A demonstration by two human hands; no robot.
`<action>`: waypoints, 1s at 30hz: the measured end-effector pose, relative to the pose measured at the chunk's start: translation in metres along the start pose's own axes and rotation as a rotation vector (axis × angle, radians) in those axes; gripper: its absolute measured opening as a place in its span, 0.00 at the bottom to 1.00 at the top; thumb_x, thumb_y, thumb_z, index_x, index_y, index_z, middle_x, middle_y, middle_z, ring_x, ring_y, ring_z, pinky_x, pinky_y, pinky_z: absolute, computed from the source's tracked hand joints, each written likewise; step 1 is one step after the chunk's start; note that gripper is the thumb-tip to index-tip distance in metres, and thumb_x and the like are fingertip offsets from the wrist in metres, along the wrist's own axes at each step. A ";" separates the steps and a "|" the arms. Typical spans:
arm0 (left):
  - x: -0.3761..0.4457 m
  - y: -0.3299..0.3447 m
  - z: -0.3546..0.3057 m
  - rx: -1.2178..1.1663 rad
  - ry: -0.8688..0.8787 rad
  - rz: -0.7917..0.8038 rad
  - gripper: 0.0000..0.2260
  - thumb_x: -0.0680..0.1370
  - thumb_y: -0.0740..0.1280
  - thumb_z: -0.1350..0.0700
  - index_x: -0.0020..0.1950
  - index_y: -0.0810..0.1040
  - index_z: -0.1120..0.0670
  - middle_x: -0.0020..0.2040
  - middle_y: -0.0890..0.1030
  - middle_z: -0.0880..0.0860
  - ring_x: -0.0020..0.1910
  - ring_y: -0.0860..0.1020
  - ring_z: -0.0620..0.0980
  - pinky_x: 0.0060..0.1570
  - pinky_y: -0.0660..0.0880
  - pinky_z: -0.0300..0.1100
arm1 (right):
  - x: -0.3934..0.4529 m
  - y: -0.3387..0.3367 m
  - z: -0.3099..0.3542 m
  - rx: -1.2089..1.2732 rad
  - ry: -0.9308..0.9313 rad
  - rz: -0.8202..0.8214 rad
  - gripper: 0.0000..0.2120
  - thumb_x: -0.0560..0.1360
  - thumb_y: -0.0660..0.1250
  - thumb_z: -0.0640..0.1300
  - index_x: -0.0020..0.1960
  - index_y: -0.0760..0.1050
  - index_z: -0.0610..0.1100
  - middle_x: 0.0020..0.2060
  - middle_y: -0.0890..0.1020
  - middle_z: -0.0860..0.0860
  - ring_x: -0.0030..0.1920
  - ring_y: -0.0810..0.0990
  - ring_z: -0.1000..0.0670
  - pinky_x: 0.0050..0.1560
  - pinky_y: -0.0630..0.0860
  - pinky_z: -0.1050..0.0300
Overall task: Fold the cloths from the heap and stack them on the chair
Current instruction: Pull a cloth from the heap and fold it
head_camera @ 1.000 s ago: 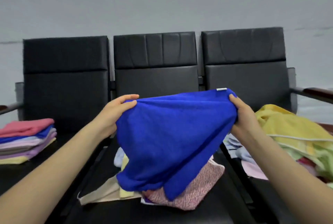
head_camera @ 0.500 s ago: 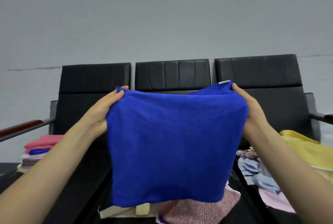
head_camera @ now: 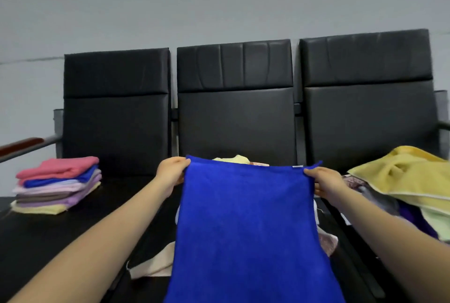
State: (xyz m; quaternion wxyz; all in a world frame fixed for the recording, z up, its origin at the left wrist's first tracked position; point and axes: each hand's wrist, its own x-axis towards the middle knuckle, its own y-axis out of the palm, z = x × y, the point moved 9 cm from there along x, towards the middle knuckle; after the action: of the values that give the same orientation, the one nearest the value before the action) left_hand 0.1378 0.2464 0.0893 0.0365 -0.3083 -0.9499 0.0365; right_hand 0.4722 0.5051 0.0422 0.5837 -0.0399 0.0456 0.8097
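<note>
Hanging spread at lower centre of frame, blue cloth (head_camera: 248,229) is held up by its two top corners over the middle seat, not yet folded. Left hand (head_camera: 170,173) pinches the left corner, right hand (head_camera: 325,182) the right, fingers curled on the hem. Stack (head_camera: 57,184) of several folded cloths sits at left on a chair (head_camera: 117,112). Heap (head_camera: 409,181) at right looks sizeable; loose pieces lie beneath, so much remains.

Evenly, softly lit; faint shadows only. Slightly soft from motion throughout; bowed by wide-angle distortion toward edges.
</note>
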 end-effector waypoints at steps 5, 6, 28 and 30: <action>0.053 0.005 0.032 0.143 0.013 -0.133 0.05 0.79 0.65 0.59 0.49 0.80 0.59 0.37 0.76 0.52 0.35 0.73 0.48 0.32 0.70 0.41 | 0.041 0.007 -0.013 -0.072 -0.069 -0.083 0.05 0.75 0.70 0.38 0.41 0.77 0.40 0.40 0.79 0.42 0.39 0.75 0.46 0.36 0.71 0.55; 0.058 0.006 0.037 0.201 0.018 -0.141 0.06 0.78 0.65 0.60 0.51 0.80 0.59 0.39 0.77 0.53 0.37 0.74 0.49 0.34 0.72 0.43 | 0.047 0.008 -0.017 -0.104 -0.081 -0.117 0.03 0.74 0.70 0.39 0.44 0.78 0.39 0.43 0.79 0.42 0.41 0.76 0.45 0.38 0.73 0.54; -0.214 0.084 0.065 0.891 0.472 0.767 0.06 0.75 0.70 0.46 0.42 0.79 0.47 0.40 0.77 0.45 0.39 0.74 0.41 0.44 0.74 0.42 | -0.208 0.071 -0.054 -0.764 -0.536 0.658 0.07 0.72 0.73 0.48 0.40 0.77 0.49 0.32 0.79 0.50 0.33 0.74 0.57 0.39 0.74 0.55; -0.220 0.079 0.073 0.929 0.474 0.802 0.05 0.75 0.70 0.47 0.44 0.79 0.47 0.41 0.77 0.45 0.40 0.74 0.43 0.46 0.74 0.43 | -0.234 0.080 -0.066 -0.965 -0.658 0.800 0.09 0.71 0.74 0.53 0.44 0.76 0.50 0.37 0.78 0.53 0.37 0.74 0.56 0.40 0.73 0.57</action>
State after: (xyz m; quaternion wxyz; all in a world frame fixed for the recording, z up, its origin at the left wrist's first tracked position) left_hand 0.3551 0.1776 -0.0013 0.3575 -0.5902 -0.6131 0.3847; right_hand 0.4714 0.2516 0.0063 0.1418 -0.0275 -0.4861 0.8619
